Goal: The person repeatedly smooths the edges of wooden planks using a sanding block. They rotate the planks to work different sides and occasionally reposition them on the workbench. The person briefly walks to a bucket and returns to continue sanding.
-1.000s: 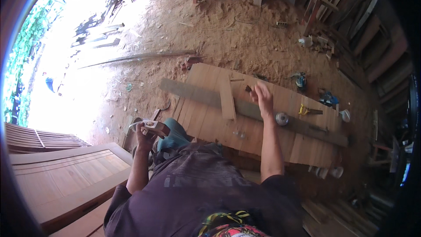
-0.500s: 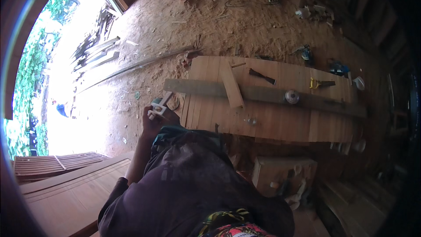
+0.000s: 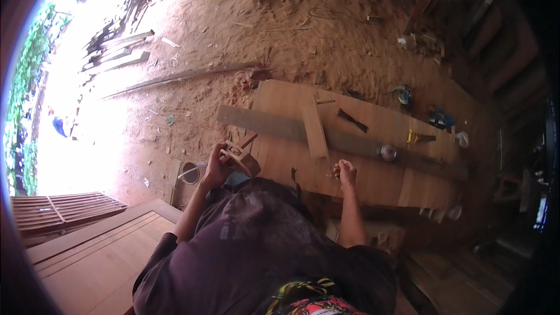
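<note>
My left hand (image 3: 217, 166) is closed around a wooden marking gauge (image 3: 236, 153), a small pale block with a stick through it, held off the near left corner of the wooden panel (image 3: 280, 160). Over the panel's near edge, my right hand (image 3: 346, 172) is closed with its fingers curled. Whether it pinches something small cannot be made out. A long dark plank (image 3: 265, 123) lies along the panel, with a short pale board (image 3: 315, 131) across it. Farther right on the plank sits a round shiny container (image 3: 387, 152).
On the panel lie a dark flat tool (image 3: 352, 121) and a yellow-handled saw (image 3: 420, 137). A bucket (image 3: 191, 173) stands beside my left forearm. A panelled door (image 3: 111, 245) is at the lower left. Power tools (image 3: 440, 119) rest on the sawdust-covered ground beyond the panel.
My right hand has come into view over the panel's near edge. My left hand has moved slightly right with the marking gauge, which is now turned. The view has shifted, showing the bucket.
</note>
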Demonstrator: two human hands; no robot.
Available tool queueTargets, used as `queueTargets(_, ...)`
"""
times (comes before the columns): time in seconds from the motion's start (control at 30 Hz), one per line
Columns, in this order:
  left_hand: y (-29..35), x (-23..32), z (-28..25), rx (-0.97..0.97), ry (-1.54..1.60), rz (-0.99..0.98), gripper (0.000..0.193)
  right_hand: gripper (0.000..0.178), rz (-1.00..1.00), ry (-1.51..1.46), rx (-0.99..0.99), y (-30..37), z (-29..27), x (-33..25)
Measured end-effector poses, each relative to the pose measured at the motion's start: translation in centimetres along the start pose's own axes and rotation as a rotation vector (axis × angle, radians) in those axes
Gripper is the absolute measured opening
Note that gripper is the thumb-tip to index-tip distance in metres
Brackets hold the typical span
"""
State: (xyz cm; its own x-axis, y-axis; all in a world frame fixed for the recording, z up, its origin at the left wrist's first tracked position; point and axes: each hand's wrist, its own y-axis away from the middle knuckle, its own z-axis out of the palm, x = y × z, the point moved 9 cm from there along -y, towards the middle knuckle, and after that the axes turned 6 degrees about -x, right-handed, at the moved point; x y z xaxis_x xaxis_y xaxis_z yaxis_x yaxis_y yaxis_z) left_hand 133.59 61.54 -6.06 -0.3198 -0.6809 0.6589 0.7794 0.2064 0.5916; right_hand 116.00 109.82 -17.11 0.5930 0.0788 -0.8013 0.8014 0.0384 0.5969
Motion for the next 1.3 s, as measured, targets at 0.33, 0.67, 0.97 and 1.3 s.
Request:
queueTargets(0.33,-5.2,6.7,-16.6,0.226,0.351,-0.147,0.051,0.024,0.367,0.232,0.004,4.0,15.7,6.8)
queueTargets(0.67,-1.9,16.8,-41.3,0.494,0.281,-0.128,0.049,0.04,0.172,0.436,-0.536,6.8,46.7,-2.6)
queueTargets(0.97,-1.9,14.0,-43.9,0.356,0.453,-0.103,0.055,0.026,0.162,0.418,-0.238,-0.9,46.8,-8.1)
queueTargets(1.3,-2.7,14.0,-43.5,0.523,0.202,-0.17,0.049,0.027,0.164,0.512,-0.456,0.2,54.9,-4.6)
